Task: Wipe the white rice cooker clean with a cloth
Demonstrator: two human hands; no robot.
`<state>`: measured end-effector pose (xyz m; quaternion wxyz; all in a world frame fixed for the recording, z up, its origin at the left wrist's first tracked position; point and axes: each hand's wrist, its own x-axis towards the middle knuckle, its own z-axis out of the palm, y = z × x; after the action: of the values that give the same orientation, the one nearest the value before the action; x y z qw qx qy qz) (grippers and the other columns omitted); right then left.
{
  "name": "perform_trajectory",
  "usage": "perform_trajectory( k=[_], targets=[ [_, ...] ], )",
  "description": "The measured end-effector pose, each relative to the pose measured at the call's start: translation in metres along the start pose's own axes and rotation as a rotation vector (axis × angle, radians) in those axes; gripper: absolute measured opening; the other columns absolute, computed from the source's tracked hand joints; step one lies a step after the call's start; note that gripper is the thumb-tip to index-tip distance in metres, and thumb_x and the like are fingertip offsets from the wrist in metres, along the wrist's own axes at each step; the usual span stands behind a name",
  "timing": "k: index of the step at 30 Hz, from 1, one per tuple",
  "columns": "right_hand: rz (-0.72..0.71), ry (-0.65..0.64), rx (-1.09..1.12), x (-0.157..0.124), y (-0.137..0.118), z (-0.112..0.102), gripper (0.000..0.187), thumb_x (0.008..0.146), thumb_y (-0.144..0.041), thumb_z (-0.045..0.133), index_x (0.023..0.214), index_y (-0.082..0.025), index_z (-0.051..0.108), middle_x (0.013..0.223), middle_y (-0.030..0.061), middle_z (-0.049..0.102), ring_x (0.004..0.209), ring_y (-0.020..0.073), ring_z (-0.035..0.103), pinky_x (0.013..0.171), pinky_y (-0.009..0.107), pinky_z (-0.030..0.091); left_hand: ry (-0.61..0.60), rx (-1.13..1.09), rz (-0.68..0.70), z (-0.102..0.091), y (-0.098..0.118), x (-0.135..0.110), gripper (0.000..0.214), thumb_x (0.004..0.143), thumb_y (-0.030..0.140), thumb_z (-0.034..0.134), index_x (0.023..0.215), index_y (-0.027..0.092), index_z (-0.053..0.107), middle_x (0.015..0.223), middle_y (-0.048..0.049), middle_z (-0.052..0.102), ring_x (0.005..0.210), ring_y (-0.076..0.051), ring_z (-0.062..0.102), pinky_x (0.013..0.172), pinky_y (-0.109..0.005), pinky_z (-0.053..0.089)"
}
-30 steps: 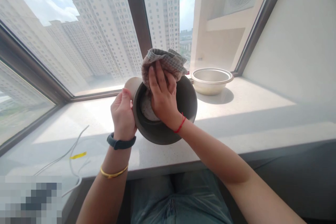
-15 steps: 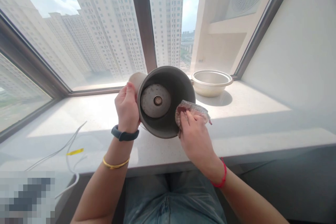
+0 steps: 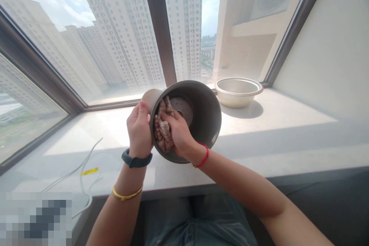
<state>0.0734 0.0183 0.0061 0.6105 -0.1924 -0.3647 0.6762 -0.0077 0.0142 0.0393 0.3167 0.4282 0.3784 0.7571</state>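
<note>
Obs., standing by the window:

- Pot (image 3: 209, 123): round, grey, held up off the sill (image 3: 288, 130), approx. centre of the ledge, tilted so its mouth faces the person. It doesn't seem to touch the stone; can't tell for sure, as the underside is hidden.
- Inside the pot: pale round disc (image 3: 186, 108) on the floor w/ a small hub in the middle, partly covered. No liquid or food visible.
- Cloth (image 3: 162, 128): checked, bunched into a wad, pressed against the inner wall on the pot's left side, just below the rim.
- Right hand (image 3: 179, 133): reaches in through the mouth, fingers curled tight round the cloth, knuckles out. Red string on the wrist, which rests at the lower rim.
- Left hand (image 3: 140, 130): clamped on the pot's left edge, thumb on the rim, fingers wrapped round the outside. Dark band and gold bangle on that forearm.
- Beige rounded part (image 3: 150, 95) sticks out behind the left hand; can't tell what it is.
- Bowl (image 3: 230, 102): metal, upright on the sill at the back right corner, well apart from the pot. Looks empty.
- White cable (image 3: 77, 169) w/ a yellow tag (image 3: 89, 170) lies on the sill, far left.
</note>
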Motion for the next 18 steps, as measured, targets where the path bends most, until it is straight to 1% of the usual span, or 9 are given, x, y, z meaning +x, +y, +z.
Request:
perform_trajectory(
  k=[2, 4, 7, 9, 10, 12, 13, 15, 18],
  targets=[
    [0.056, -0.063, -0.032, -0.015, -0.004, -0.001, 0.022, 0.077, -0.030, 0.070, 0.097, -0.022, 0.068, 0.085, -0.0015, 0.071, 0.087, 0.0181, 0.068, 0.090, 0.034, 0.055, 0.010, 0.004, 0.002, -0.002, -0.001, -0.001, 0.041, 0.080, 0.050, 0.076, 0.067, 0.015, 0.060, 0.052, 0.0053, 0.040, 0.046, -0.007, 0.033, 0.041, -0.019, 0.029],
    [0.053, -0.079, -0.013, -0.019, -0.016, -0.002, 0.018, 0.077, -0.028, 0.069, 0.094, -0.022, 0.067, 0.081, -0.0021, 0.070, 0.081, 0.0163, 0.067, 0.085, 0.031, 0.055, 0.000, 0.005, 0.013, -0.003, -0.003, -0.002, 0.042, 0.079, 0.053, 0.077, 0.070, 0.015, 0.062, 0.054, 0.0046, 0.043, 0.048, -0.007, 0.035, 0.043, -0.020, 0.031],
    [-0.033, 0.017, 0.151, -0.002, -0.041, -0.002, 0.004, 0.081, -0.025, 0.060, 0.082, -0.022, 0.058, 0.070, -0.0046, 0.063, 0.069, 0.0130, 0.062, 0.077, 0.029, 0.056, -0.030, 0.025, 0.020, -0.002, -0.006, -0.004, 0.044, 0.080, 0.056, 0.075, 0.072, 0.015, 0.063, 0.056, 0.0033, 0.047, 0.051, -0.008, 0.039, 0.046, -0.020, 0.034],
    [-0.069, 0.096, 0.221, 0.016, -0.051, 0.001, 0.010, 0.080, -0.019, 0.055, 0.073, -0.022, 0.048, 0.060, -0.0066, 0.054, 0.060, 0.0109, 0.056, 0.074, 0.027, 0.055, -0.023, 0.042, 0.006, -0.002, -0.008, -0.005, 0.043, 0.082, 0.056, 0.072, 0.074, 0.015, 0.064, 0.056, 0.0031, 0.047, 0.050, -0.008, 0.038, 0.046, -0.021, 0.033],
    [-0.083, 0.124, 0.227, 0.022, -0.051, 0.002, 0.012, 0.079, -0.018, 0.054, 0.072, -0.022, 0.045, 0.058, -0.0072, 0.051, 0.058, 0.0103, 0.054, 0.073, 0.026, 0.054, -0.012, 0.051, -0.001, -0.003, -0.009, -0.005, 0.042, 0.084, 0.056, 0.071, 0.076, 0.015, 0.064, 0.056, 0.0030, 0.048, 0.049, -0.008, 0.038, 0.045, -0.021, 0.031],
    [-0.124, 0.133, 0.156, 0.024, -0.043, 0.003, 0.005, 0.080, -0.019, 0.054, 0.077, -0.022, 0.051, 0.063, -0.0066, 0.054, 0.061, 0.0105, 0.055, 0.075, 0.027, 0.053, 0.010, 0.070, -0.012, -0.005, -0.010, -0.005, 0.041, 0.085, 0.055, 0.070, 0.080, 0.015, 0.066, 0.056, 0.0027, 0.050, 0.049, -0.008, 0.039, 0.044, -0.021, 0.030],
    [-0.149, 0.102, 0.068, 0.021, -0.035, 0.003, 0.003, 0.082, -0.022, 0.055, 0.084, -0.021, 0.056, 0.070, -0.0053, 0.059, 0.067, 0.0115, 0.058, 0.077, 0.027, 0.053, 0.019, 0.075, -0.014, -0.007, -0.010, -0.005, 0.040, 0.085, 0.055, 0.070, 0.082, 0.015, 0.066, 0.057, 0.0024, 0.051, 0.049, -0.009, 0.041, 0.044, -0.021, 0.030],
    [-0.184, -0.061, -0.233, 0.005, -0.021, -0.002, 0.017, 0.084, -0.027, 0.056, 0.100, -0.021, 0.063, 0.087, -0.0015, 0.068, 0.084, 0.0149, 0.062, 0.085, 0.028, 0.051, 0.045, 0.070, -0.006, -0.011, -0.010, -0.005, 0.041, 0.083, 0.056, 0.071, 0.081, 0.015, 0.066, 0.058, 0.0022, 0.052, 0.050, -0.009, 0.044, 0.044, -0.021, 0.033],
    [-0.194, -0.455, -0.880, -0.025, -0.018, -0.022, 0.031, 0.086, -0.022, 0.050, 0.113, -0.021, 0.068, 0.104, 0.0041, 0.071, 0.101, 0.0204, 0.062, 0.092, 0.033, 0.048, 0.108, 0.040, 0.012, -0.016, -0.010, -0.004, 0.042, 0.080, 0.056, 0.073, 0.076, 0.015, 0.065, 0.058, 0.0025, 0.053, 0.050, -0.010, 0.045, 0.045, -0.021, 0.038]
  ],
)
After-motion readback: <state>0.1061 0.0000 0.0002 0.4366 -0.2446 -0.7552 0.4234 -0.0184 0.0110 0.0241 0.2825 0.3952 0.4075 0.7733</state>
